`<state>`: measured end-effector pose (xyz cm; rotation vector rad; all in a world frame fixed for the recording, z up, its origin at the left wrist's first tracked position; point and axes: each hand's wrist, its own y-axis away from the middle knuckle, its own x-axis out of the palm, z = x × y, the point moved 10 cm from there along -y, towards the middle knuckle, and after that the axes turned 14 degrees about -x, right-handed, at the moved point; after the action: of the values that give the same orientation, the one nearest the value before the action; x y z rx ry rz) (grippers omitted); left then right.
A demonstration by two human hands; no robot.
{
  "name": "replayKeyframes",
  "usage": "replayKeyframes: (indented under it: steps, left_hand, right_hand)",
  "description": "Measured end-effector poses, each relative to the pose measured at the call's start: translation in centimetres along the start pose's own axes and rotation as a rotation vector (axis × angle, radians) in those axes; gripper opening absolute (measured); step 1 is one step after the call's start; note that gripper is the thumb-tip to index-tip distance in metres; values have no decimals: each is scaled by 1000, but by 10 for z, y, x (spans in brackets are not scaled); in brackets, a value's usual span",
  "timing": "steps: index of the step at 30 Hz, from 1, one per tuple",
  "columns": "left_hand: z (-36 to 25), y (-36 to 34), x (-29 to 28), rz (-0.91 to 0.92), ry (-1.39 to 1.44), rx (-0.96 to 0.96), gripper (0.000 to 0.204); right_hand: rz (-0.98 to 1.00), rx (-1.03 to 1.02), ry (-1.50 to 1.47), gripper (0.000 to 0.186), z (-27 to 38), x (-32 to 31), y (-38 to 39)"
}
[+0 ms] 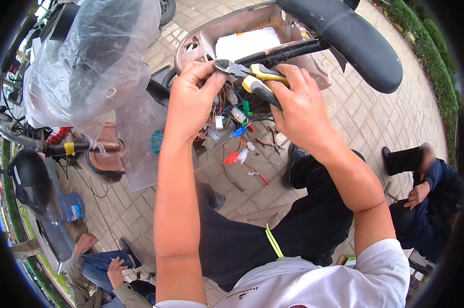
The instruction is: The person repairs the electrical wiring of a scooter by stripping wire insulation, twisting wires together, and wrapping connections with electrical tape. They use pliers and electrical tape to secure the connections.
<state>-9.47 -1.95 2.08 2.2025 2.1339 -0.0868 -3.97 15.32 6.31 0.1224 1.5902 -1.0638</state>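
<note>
My right hand (pixel 303 110) is closed around cutting pliers with yellow-and-black handles (pixel 257 84), held at the upper middle. My left hand (pixel 191 97) pinches at the pliers' dark jaws (pixel 222 65); what lies between its fingertips is too small to make out. Just below both hands hangs a tangle of coloured wires with connectors: white (pixel 219 122), blue (pixel 238 132), green (pixel 245 107) and red (pixel 232 157). Behind them is an open scooter body (pixel 188 49) holding a white pad (pixel 247 43), beside a black seat (pixel 365 51).
Clear plastic covers the scooter's front (pixel 88 61) at upper left. A black helmet (pixel 29 179) and blue water jug (pixel 70 208) sit left. Loose tools (pixel 273 142) lie below the wires on the pavement (pixel 119 215). Seated people are at lower left (pixel 96 272) and right (pixel 421 215).
</note>
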Motion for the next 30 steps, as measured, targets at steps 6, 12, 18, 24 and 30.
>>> replayKeyframes:
  steps: [6, 12, 18, 24, 30]
  left_hand:
    - [0, 4, 10, -36, -136, 29, 40]
    - [-18, 11, 16, -230, -508, 274, 54]
    - [-22, 9, 18, -260, -581, 321, 55]
    - [-18, 1, 19, -273, -624, 196, 56]
    - [-21, 23, 0, -287, -328, 227, 40]
  right_hand:
    - [-64, 70, -164, 32, -3, 5, 4]
    - [-78, 68, -72, 33, -2, -3, 2]
    - [-77, 111, -179, 32, -9, 7, 9]
    - [-203, 108, -124, 34, -7, -5, 11]
    - [-656, 585, -951, 26, -50, -22, 36]
